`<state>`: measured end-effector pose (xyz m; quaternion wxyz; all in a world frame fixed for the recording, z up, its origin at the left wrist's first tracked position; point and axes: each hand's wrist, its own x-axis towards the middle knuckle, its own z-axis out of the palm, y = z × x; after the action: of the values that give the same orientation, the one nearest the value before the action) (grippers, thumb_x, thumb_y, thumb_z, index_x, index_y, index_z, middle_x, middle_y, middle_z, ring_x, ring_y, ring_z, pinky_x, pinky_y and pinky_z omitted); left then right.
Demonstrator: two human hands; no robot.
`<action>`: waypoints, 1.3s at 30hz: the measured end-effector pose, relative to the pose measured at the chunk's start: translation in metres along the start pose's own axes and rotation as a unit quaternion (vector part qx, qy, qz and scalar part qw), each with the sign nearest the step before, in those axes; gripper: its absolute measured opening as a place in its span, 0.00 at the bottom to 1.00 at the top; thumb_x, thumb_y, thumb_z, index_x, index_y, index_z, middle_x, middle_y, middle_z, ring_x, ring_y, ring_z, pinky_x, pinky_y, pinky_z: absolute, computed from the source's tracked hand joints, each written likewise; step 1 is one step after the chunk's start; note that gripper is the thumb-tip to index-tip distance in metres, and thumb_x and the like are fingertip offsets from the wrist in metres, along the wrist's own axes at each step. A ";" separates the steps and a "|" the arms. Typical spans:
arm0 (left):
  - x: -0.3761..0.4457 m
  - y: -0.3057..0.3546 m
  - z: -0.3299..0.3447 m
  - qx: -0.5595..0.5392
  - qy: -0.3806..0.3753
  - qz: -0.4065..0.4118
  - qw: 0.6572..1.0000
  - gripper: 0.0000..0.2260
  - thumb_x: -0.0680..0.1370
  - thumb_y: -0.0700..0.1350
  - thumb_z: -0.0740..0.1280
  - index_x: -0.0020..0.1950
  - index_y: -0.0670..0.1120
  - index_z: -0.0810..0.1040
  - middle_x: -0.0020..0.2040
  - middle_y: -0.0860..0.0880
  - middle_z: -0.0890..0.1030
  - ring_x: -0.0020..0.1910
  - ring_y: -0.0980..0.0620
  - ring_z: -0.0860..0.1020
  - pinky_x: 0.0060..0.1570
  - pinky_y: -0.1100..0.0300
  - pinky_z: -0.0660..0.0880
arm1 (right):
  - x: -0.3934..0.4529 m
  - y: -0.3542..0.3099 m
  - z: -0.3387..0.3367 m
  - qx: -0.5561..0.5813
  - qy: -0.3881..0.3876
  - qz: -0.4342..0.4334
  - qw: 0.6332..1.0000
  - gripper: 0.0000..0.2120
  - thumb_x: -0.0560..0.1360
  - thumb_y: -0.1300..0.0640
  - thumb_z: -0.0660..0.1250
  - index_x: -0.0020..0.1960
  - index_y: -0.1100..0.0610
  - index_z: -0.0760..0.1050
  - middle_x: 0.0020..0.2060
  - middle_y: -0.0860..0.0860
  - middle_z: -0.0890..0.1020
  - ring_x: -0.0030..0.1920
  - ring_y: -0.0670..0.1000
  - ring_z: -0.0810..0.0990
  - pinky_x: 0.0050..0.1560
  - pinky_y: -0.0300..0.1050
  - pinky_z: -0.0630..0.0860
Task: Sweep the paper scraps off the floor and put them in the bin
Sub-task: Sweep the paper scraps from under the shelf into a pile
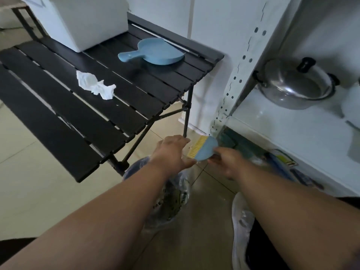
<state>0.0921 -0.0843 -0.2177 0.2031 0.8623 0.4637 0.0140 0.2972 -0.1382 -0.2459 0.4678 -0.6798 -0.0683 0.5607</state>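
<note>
From here my right hand point(224, 162) is gripping the little blue brush point(204, 150) low by its handle, over the bin point(165, 191); left hand point(172, 152) relaxed, fingers beside the bristles; brush looks light, stiff plastic; crumpled paper point(95, 84) sits on the table point(58, 114), feather-light and soft.

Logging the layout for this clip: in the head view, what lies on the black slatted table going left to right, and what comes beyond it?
Crumpled white paper → blue dustpan → past the table edge, the perforated shelf upright → lidded steel pot on the shelf.
</note>
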 end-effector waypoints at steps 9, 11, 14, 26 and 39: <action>0.027 -0.050 0.053 0.106 -0.133 -0.115 0.979 0.40 0.71 0.77 0.50 0.71 0.53 0.71 0.66 0.46 0.77 0.63 0.43 0.73 0.62 0.41 0.68 | 0.114 0.056 0.046 -0.018 0.051 0.130 0.990 0.08 0.79 0.59 0.69 0.56 0.62 0.77 0.40 0.57 0.82 0.28 0.47 0.77 0.26 0.38 0.77; 0.031 -0.056 0.058 0.099 -0.140 -0.117 0.978 0.41 0.69 0.80 0.50 0.66 0.53 0.75 0.62 0.48 0.79 0.60 0.44 0.74 0.60 0.41 0.69 | 0.134 0.065 0.060 -0.034 0.038 0.147 0.988 0.07 0.79 0.60 0.68 0.54 0.63 0.76 0.36 0.56 0.80 0.29 0.47 0.76 0.26 0.37 0.76; 0.040 -0.058 0.057 0.084 -0.156 -0.138 0.974 0.41 0.64 0.82 0.51 0.58 0.53 0.80 0.55 0.50 0.81 0.54 0.45 0.78 0.57 0.44 0.72 | 0.163 0.082 0.080 -0.050 0.028 0.154 0.986 0.08 0.79 0.61 0.67 0.56 0.63 0.76 0.33 0.56 0.77 0.27 0.47 0.74 0.23 0.36 0.74; 0.066 -0.079 0.047 0.005 -0.088 -0.100 0.991 0.41 0.66 0.81 0.58 0.73 0.60 0.75 0.67 0.57 0.79 0.65 0.52 0.78 0.59 0.47 0.76 | 0.205 0.130 0.057 -0.122 0.095 0.155 0.976 0.13 0.79 0.60 0.67 0.62 0.64 0.76 0.42 0.60 0.81 0.26 0.50 0.77 0.29 0.42 0.78; 0.059 -0.074 0.062 0.015 -0.099 -0.064 0.993 0.40 0.70 0.76 0.57 0.79 0.62 0.60 0.71 0.53 0.75 0.67 0.47 0.75 0.59 0.44 0.76 | 0.150 0.115 0.026 -0.068 0.137 0.123 0.980 0.14 0.71 0.52 0.73 0.52 0.60 0.83 0.38 0.54 0.82 0.34 0.50 0.77 0.30 0.42 0.71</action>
<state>0.0803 -0.0223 -0.3112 0.2358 0.8311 0.4953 -0.0916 0.2804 -0.0954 -0.4310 0.3523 -0.7840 0.0428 0.5093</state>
